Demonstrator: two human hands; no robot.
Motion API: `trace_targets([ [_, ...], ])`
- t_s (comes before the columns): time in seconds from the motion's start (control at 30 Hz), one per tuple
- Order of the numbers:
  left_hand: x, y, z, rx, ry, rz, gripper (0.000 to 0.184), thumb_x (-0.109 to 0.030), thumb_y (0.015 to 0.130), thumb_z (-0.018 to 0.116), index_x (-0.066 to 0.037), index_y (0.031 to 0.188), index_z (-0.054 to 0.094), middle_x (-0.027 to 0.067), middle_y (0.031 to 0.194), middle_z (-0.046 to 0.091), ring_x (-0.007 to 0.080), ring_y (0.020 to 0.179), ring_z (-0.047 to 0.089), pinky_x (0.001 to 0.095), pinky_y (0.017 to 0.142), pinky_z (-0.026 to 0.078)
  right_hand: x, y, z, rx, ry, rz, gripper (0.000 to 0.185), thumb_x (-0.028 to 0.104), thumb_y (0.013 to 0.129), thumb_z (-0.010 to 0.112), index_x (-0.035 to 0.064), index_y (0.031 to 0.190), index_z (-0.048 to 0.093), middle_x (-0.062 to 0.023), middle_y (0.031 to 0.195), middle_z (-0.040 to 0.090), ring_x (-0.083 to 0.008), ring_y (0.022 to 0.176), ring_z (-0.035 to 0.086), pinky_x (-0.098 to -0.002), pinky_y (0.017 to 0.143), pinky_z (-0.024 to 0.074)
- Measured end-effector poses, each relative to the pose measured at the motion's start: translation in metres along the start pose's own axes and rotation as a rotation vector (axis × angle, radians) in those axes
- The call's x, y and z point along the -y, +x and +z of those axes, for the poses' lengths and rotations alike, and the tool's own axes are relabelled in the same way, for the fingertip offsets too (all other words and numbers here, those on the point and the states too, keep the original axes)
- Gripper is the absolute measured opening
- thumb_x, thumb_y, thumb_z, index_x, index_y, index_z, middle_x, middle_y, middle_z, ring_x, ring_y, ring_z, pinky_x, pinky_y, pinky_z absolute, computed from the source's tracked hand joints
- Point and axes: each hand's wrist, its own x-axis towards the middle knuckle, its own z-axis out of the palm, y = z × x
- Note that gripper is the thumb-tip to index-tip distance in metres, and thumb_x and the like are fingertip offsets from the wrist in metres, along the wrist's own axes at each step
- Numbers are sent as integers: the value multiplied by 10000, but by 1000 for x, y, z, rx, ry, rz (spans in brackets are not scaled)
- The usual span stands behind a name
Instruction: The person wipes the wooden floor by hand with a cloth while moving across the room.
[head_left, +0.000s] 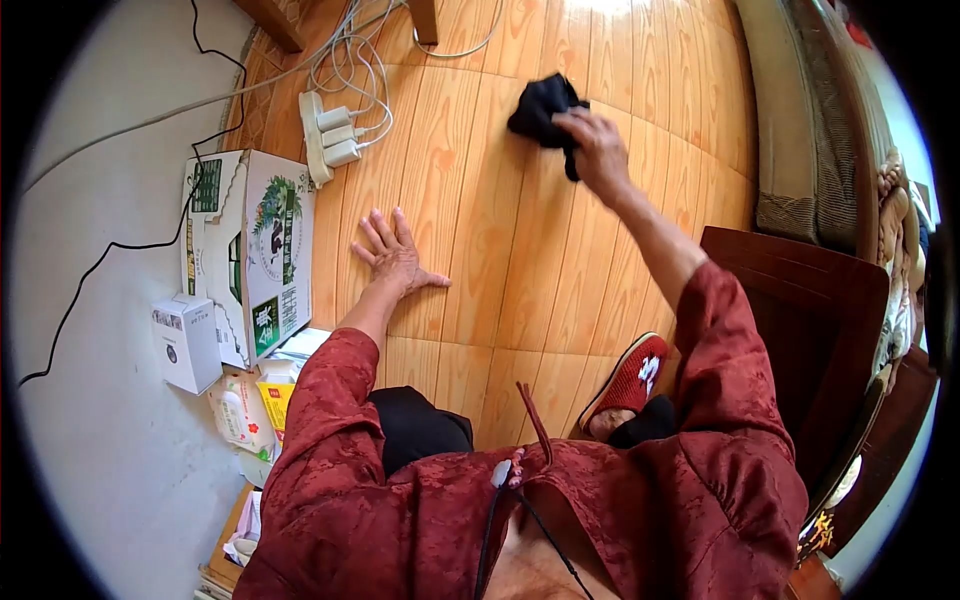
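On the wood-patterned floor (480, 230), left of the middle, my left hand (393, 255) rests with its fingers spread and nothing in it. Farther forward and to the right, my right hand (598, 150) holds a bunched black cloth (546, 110) against the floor. The cloth lies mostly beyond and left of the fingers, with one end hanging down beside them. Part of the right hand is slightly blurred.
Left of my left hand are a power strip (314, 140) with plugged-in chargers, a printed carton (275, 250), a small white box (187, 343) and soft packs (241, 410). A red slipper (636, 378) is on my foot. Dark wooden furniture (800, 300) stands at right.
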Motion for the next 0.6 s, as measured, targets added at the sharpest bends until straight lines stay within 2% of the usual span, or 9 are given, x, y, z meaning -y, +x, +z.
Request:
trace_targets([
  [0.1, -2, -3, -4, 1, -1, 1, 1640, -723, 424, 829, -42, 1478, -228, 329, 1518, -225, 493, 1374, -291, 717, 1045, -96, 42, -80, -21, 42, 39, -93, 390, -21, 703, 631, 159, 1047, 673, -99, 1127, 634, -317, 1014, 588, -427, 869, 474],
  [0.2, -3, -4, -5, 0, -3, -6, 1624, -694, 427, 847, -42, 1492, -191, 330, 1526, -200, 485, 1387, -272, 708, 1054, -100, 80, -196, -20, 303, 10, -67, 406, 62, 750, 601, 214, 1123, 656, -90, 1224, 574, -318, 1075, 542, -447, 841, 471],
  [0.23, -5, -4, -6, 14, -1, -15, 1626, -694, 425, 848, -41, 1492, -191, 329, 1525, -204, 484, 1386, -275, 709, 1053, -100, 90, -224, -20, 408, -43, -59, 417, 88, 768, 584, 236, 1152, 646, -85, 1257, 549, -316, 1100, 521, -451, 831, 468],
  [0.27, -7, -4, -9, 28, 1, -25, 1628, -694, 424, 848, -41, 1492, -192, 329, 1524, -208, 483, 1385, -278, 710, 1052, -99, 94, -230, -24, 422, -56, -74, 423, 107, 781, 573, 254, 1172, 637, -74, 1269, 536, -312, 1117, 501, -449, 826, 465],
  [0.37, -1, 3, 2, 10, 21, -17, 1649, -737, 409, 822, -38, 1481, -218, 323, 1510, -251, 490, 1371, -300, 725, 1039, -87, 75, -213, -13, 343, 23, -119, 425, 121, 792, 571, 255, 1190, 629, -49, 1248, 537, -302, 1097, 494, -429, 819, 459],
  [0.4, 0, 5, 7, -7, 27, -6, 1659, -759, 403, 808, -36, 1476, -231, 320, 1504, -271, 494, 1364, -309, 732, 1033, -81, 60, -198, -7, 305, -57, -146, 429, 105, 767, 595, 245, 1170, 642, -55, 1226, 550, -299, 1068, 511, -419, 787, 468],
  [0.47, 0, 5, 6, 5, 29, -9, 1662, -762, 397, 806, -42, 1477, -231, 319, 1505, -271, 493, 1363, -312, 733, 1033, -80, 26, -153, 12, 173, -89, -95, 418, 81, 736, 611, 233, 1122, 660, -49, 1174, 573, -294, 1051, 532, -420, 761, 477],
  [0.53, -1, 5, 3, 16, 34, -17, 1662, -762, 395, 806, -45, 1478, -231, 317, 1506, -269, 491, 1364, -313, 733, 1034, -79, -18, -102, 31, 114, -156, -29, 451, 51, 738, 593, 236, 1144, 656, -52, 1161, 584, -305, 1015, 553, -419, 781, 487],
  [0.6, -3, 4, 0, 37, 42, -30, 1660, -760, 397, 807, -47, 1478, -233, 314, 1510, -263, 486, 1366, -314, 732, 1037, -78, -56, -54, 38, 148, -249, 46, 493, 16, 748, 573, 238, 1183, 646, -81, 1166, 603, -345, 1000, 582, -427, 826, 507],
])
